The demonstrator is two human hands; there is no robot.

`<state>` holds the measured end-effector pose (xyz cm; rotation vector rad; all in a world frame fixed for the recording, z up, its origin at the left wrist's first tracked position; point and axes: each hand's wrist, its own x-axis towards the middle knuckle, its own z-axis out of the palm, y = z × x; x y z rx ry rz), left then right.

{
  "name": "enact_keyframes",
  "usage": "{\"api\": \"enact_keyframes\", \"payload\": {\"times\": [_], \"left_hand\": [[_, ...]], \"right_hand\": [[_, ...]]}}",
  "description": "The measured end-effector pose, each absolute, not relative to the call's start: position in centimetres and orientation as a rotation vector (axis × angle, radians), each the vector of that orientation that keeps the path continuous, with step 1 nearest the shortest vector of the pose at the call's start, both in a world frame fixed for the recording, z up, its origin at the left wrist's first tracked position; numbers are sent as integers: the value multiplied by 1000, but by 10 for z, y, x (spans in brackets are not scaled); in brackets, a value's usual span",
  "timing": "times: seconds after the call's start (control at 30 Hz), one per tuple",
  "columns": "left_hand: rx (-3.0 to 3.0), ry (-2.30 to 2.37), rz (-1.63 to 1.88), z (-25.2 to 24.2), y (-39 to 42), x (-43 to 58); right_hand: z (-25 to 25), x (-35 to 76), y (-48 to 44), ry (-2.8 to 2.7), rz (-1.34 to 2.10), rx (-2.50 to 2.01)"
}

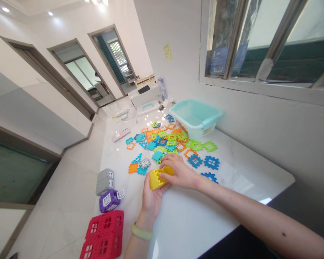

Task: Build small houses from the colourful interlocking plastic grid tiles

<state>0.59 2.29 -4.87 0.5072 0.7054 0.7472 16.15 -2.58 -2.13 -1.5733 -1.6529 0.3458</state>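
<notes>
Yellow interlocking building panels (154, 180), joined into a partly open box shape, are held between my two hands above the white table. My left hand (152, 198) grips them from below and the left side, with a pale green bangle on that wrist. My right hand (179, 172) has its fingers closed on the right-hand yellow panel. Just beyond lie loose orange, teal, lime and blue panels (212, 162), along with a grey panel (145, 163) with a white window insert. Part of the yellow piece is hidden behind my fingers.
Along the table's left edge stand a red block structure (105, 233), a purple one (109, 201) and a grey one (105, 181). A turquoise bin (196, 118) stands by the wall. Farther back are a pink box (121, 135), cables and a white case (148, 107).
</notes>
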Motion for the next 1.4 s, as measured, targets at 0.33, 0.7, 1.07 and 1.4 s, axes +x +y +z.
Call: {"api": "enact_keyframes", "payload": {"times": [0.33, 0.7, 1.07, 1.4], "left_hand": [[398, 752, 767, -44, 29, 0], [894, 740, 1036, -62, 21, -4], [1072, 694, 1051, -56, 10, -8], [1033, 737, 1036, -58, 1, -7]], "right_hand": [[-31, 192, -22, -1283, 760, -1658], [-41, 156, -28, -1122, 986, -1282], [-44, 144, -36, -1104, 941, -1290], [-56, 135, -41, -1043, 925, -1278]]}}
